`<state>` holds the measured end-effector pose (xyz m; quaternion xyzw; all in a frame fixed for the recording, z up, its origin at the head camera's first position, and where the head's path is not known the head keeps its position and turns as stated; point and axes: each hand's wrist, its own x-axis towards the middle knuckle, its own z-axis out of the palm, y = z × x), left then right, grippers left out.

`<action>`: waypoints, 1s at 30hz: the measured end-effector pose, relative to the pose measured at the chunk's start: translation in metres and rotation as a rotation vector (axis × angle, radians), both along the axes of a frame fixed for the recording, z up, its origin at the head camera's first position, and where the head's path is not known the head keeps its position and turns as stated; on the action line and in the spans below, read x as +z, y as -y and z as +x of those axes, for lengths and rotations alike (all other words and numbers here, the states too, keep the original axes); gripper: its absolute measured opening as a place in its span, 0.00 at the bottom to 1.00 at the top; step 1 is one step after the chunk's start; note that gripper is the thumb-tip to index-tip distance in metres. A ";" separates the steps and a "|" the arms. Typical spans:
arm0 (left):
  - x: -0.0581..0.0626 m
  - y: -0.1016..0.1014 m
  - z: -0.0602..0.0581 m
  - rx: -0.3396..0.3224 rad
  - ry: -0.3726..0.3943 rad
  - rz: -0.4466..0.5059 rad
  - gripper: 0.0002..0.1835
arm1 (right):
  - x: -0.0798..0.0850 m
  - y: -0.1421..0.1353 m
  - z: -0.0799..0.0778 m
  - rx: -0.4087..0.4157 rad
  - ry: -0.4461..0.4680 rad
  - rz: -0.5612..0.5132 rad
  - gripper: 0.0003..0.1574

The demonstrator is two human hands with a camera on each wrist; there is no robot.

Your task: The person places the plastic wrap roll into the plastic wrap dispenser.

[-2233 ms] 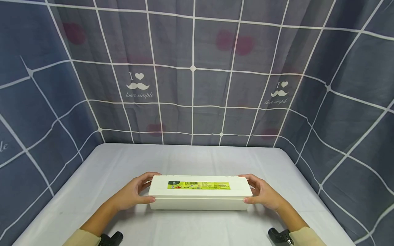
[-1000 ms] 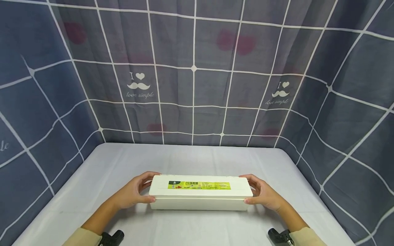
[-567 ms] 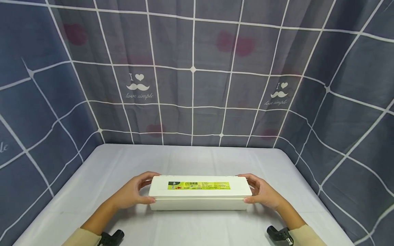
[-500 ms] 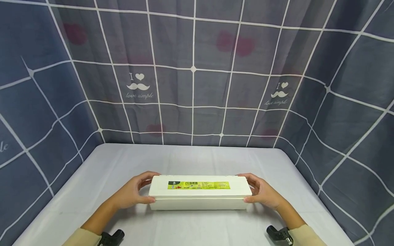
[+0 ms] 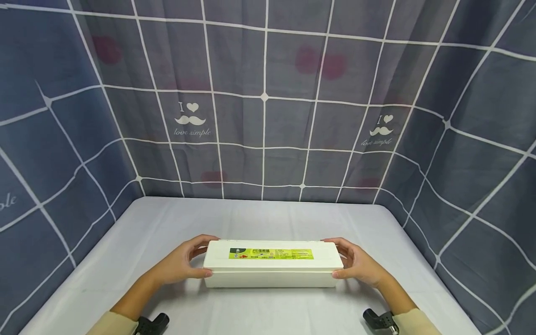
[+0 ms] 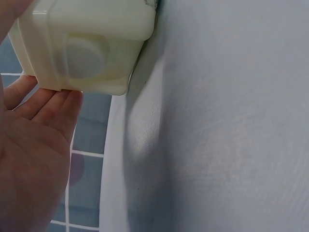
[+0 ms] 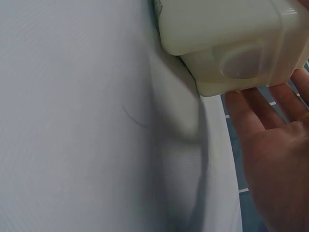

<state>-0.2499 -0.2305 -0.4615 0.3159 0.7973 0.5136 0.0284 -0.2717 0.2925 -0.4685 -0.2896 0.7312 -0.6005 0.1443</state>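
A long cream-white cling film box [image 5: 274, 278] sits near the front middle of the white table, its lid down. On the lid is a yellow-green label [image 5: 271, 253] with Chinese print starting with PE. My left hand [image 5: 181, 261] grips the box's left end, thumb on the front face and fingers behind. The right hand [image 5: 359, 264] holds the right end in the same way. Through the box's end wall [image 6: 87, 58] in the left wrist view a round shape shows faintly inside. Much the same round shape appears at the other end [image 7: 241, 60] in the right wrist view.
White cloth covers the table [image 5: 259, 216]. A grey-blue checked curtain [image 5: 234, 116] with white lines hangs behind it and along both sides. Black wrist devices [image 5: 152, 324] sit at the beige sleeves.
The view has tilted very slightly. Both hands keep their grip on the cling film box, which stays in place.
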 end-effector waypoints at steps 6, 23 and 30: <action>0.000 0.002 0.000 -0.003 -0.013 -0.012 0.39 | 0.003 0.001 0.002 -0.033 0.018 0.033 0.51; 0.022 0.029 -0.009 0.107 -0.074 -0.093 0.34 | 0.039 0.000 -0.016 -0.166 -0.220 0.128 0.40; 0.041 0.043 -0.024 0.277 -0.120 -0.232 0.33 | 0.060 -0.010 -0.032 -0.405 -0.383 0.265 0.32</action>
